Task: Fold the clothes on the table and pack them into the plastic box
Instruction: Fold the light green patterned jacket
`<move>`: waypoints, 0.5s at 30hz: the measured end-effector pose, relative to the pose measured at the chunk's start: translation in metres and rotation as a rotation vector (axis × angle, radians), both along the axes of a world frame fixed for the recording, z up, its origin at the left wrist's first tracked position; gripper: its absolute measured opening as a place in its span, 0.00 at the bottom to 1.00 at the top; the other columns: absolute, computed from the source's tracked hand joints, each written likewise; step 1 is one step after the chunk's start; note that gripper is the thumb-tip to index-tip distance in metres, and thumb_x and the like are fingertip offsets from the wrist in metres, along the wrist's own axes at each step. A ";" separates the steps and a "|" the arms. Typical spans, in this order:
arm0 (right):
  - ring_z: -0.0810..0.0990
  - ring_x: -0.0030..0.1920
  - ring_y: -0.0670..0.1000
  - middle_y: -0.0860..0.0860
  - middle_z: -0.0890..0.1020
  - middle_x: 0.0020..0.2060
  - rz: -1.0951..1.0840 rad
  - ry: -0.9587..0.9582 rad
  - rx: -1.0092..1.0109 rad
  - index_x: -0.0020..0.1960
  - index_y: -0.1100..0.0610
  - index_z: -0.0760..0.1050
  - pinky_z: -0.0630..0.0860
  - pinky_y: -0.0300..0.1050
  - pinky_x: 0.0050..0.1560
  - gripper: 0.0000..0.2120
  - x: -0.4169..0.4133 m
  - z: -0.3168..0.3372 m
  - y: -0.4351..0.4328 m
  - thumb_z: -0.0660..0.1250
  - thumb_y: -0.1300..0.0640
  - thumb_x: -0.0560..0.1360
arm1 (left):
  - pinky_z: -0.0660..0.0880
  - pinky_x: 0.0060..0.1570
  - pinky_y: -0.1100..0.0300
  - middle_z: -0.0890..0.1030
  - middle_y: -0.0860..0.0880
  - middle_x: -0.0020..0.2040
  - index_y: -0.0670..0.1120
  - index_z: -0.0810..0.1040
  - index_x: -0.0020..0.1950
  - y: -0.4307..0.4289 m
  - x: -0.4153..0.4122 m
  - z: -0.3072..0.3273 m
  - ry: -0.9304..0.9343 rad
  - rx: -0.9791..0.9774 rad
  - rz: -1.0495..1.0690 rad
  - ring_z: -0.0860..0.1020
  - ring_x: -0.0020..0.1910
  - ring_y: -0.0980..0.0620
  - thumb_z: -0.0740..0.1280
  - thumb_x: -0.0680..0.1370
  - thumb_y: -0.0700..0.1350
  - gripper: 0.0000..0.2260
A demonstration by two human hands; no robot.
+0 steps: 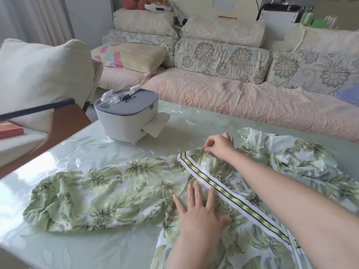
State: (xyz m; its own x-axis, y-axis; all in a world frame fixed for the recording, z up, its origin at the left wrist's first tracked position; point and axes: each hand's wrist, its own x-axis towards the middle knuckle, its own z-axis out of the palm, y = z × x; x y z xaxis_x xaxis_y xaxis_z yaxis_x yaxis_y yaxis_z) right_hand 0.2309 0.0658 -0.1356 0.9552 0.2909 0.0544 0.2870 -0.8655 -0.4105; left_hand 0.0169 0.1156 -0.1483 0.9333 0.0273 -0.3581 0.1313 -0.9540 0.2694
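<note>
Garment: a leaf-print piece of clothing [120, 193] in green and white lies spread across the lower half of the frame on the glass-topped table [194, 121], one part reaching toward lower left, the rest bunched at right.
Trim: a striped band [231, 197] of white, yellow and black runs diagonally from frame centre to lower right.
Left hand: the left hand [200, 214] lies flat on the cloth at lower centre, fingers spread and palm down — pressing, not gripping.
Right hand: the right hand [219, 143], right of centre, has its fingertips closed in a pinch on the cloth edge at the top end of the band.
Handling: the fabric looks thin, light and limp, so it will likely drape, wrinkle and slide on the smooth glass; it seems in no way fragile.
Where to hold: seams, corners and the stiffer band look like the best grips — one hand pinning while the other lifts an edge over.
Container: a white box with a grey lid [126, 115] stands at centre left on the table, lid on, small items resting on top, a sheet of tissue [155, 126] poking from its side; the inside is hidden.
Plastic box: whether that box is the one for packing cannot be told.
</note>
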 end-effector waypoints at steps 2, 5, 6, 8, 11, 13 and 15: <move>0.67 0.58 0.57 0.52 0.70 0.48 -0.052 -0.121 0.130 0.45 0.51 0.79 0.63 0.46 0.59 0.03 0.003 0.000 0.005 0.69 0.52 0.75 | 0.27 0.64 0.35 0.28 0.46 0.73 0.54 0.30 0.74 -0.002 0.002 -0.001 0.011 0.002 0.011 0.25 0.69 0.46 0.39 0.73 0.69 0.35; 0.67 0.61 0.55 0.52 0.73 0.54 0.073 -0.154 0.008 0.55 0.53 0.79 0.63 0.48 0.62 0.13 0.005 -0.005 0.009 0.61 0.48 0.79 | 0.25 0.60 0.37 0.26 0.46 0.72 0.55 0.28 0.71 -0.005 0.005 -0.001 0.026 -0.016 0.025 0.24 0.67 0.46 0.28 0.54 0.69 0.45; 0.64 0.66 0.55 0.52 0.72 0.61 0.129 -0.120 -0.053 0.62 0.52 0.76 0.61 0.50 0.66 0.18 0.005 -0.010 0.009 0.57 0.45 0.80 | 0.24 0.59 0.37 0.26 0.46 0.72 0.55 0.28 0.70 -0.006 0.007 -0.002 0.023 -0.022 0.043 0.24 0.68 0.46 0.28 0.53 0.69 0.46; 0.55 0.73 0.52 0.48 0.63 0.73 0.178 -0.098 -0.047 0.73 0.50 0.64 0.54 0.51 0.71 0.23 0.004 -0.012 0.005 0.51 0.43 0.81 | 0.24 0.58 0.36 0.26 0.46 0.71 0.54 0.28 0.71 -0.005 0.012 -0.005 -0.004 -0.012 0.070 0.25 0.69 0.45 0.26 0.55 0.71 0.46; 0.53 0.75 0.49 0.46 0.59 0.75 0.176 -0.186 0.088 0.75 0.51 0.59 0.51 0.48 0.73 0.23 -0.005 -0.001 -0.024 0.50 0.46 0.82 | 0.24 0.61 0.38 0.30 0.44 0.73 0.51 0.29 0.72 -0.002 0.020 -0.007 -0.125 0.073 0.060 0.25 0.69 0.43 0.13 0.47 0.70 0.54; 0.54 0.75 0.49 0.46 0.58 0.75 0.153 -0.216 0.124 0.75 0.52 0.59 0.51 0.48 0.74 0.23 -0.016 0.006 -0.058 0.50 0.48 0.82 | 0.26 0.64 0.42 0.33 0.45 0.75 0.50 0.33 0.75 0.003 0.028 -0.002 -0.190 0.067 0.066 0.28 0.70 0.43 0.19 0.59 0.72 0.48; 0.52 0.76 0.48 0.44 0.55 0.76 0.167 -0.185 0.051 0.76 0.50 0.56 0.47 0.47 0.74 0.24 -0.025 0.003 -0.093 0.48 0.45 0.82 | 0.29 0.68 0.43 0.36 0.47 0.76 0.50 0.39 0.78 0.009 0.042 0.008 -0.249 0.063 0.083 0.31 0.73 0.45 0.39 0.78 0.65 0.33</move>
State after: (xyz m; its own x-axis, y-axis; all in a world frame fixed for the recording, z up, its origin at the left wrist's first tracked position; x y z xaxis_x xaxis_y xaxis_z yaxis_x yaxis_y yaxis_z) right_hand 0.2063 -0.0273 -0.1330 0.8665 0.4361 0.2429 0.4987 -0.7793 -0.3796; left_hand 0.0589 0.1244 -0.1407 0.9860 0.1222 -0.1130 0.1467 -0.9588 0.2432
